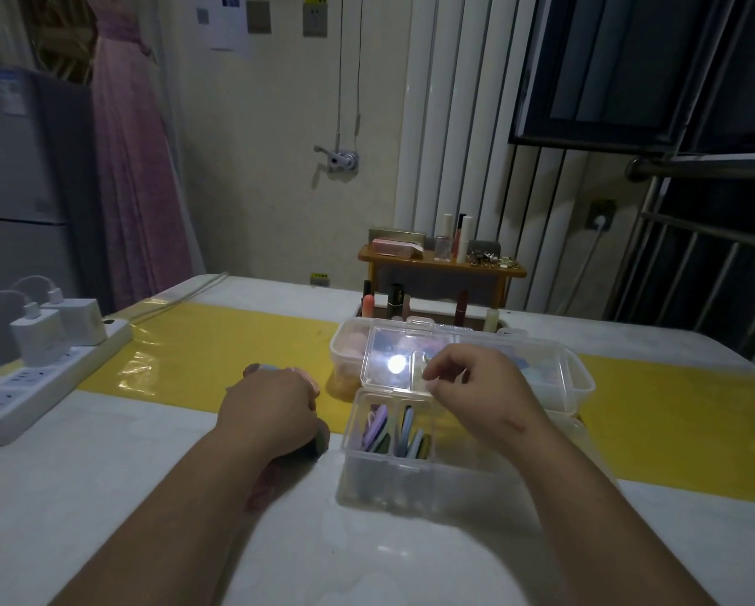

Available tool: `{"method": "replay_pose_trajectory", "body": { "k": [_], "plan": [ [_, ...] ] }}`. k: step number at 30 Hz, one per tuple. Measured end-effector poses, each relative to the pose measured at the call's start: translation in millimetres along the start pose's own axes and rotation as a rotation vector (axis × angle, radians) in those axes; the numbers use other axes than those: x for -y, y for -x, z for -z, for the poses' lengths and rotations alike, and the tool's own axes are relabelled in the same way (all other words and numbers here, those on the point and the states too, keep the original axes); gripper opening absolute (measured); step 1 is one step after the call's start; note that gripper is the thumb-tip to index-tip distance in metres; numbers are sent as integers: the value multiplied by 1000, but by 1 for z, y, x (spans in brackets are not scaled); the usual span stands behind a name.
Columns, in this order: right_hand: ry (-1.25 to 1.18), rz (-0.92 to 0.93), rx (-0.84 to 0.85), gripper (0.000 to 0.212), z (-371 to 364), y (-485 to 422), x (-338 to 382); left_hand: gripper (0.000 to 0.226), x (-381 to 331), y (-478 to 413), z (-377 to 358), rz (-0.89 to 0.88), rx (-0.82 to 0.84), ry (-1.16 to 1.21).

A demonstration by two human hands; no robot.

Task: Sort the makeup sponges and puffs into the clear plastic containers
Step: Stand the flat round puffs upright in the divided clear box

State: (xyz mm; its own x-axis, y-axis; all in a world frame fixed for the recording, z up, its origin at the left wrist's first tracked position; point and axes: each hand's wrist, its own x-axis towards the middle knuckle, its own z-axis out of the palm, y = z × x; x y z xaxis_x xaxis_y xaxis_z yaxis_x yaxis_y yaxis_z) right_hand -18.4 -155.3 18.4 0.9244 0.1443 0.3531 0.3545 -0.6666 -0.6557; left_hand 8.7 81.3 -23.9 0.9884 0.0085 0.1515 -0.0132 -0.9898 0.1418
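A clear plastic container (367, 470) stands near the table's front, with several flat puffs (382, 428) in purple, blue and green standing on edge in its compartments. Its clear lid (388, 356) is raised and shines with a reflected light. My right hand (476, 387) pinches the lid's near edge. My left hand (275, 408) rests on the table to the left, fingers curled over several puffs (275, 478) in pink, blue and dark tones. Behind stands a second clear container (577, 382) with pale pink sponges (353, 343).
A white power strip (38, 378) with chargers lies at the left edge. A yellow strip (218, 347) crosses the white table (126, 496). A small wooden shelf (441, 264) with cosmetics stands at the far side, lipsticks (461, 306) below it.
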Motion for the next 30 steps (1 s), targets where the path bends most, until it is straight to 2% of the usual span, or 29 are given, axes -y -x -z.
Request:
{"method": "replay_pose_trajectory", "body": {
  "k": [8,11,18,27,30],
  "plan": [
    [4,4,-26,15,-1,-2,-8,22,-2,1,2,8,-36,49],
    [-2,22,-69,17,-2,-3,-9,3,-1,0,4,33,-107,130],
    [-42,0,-101,16,4,-5,-12,16,-6,5,8,37,-249,284],
    [-71,-40,-77,16,7,-6,-20,4,-11,8,15,23,-361,440],
    [-65,-35,-53,16,3,-7,-21,17,-11,7,14,36,-377,545]
  ]
}}
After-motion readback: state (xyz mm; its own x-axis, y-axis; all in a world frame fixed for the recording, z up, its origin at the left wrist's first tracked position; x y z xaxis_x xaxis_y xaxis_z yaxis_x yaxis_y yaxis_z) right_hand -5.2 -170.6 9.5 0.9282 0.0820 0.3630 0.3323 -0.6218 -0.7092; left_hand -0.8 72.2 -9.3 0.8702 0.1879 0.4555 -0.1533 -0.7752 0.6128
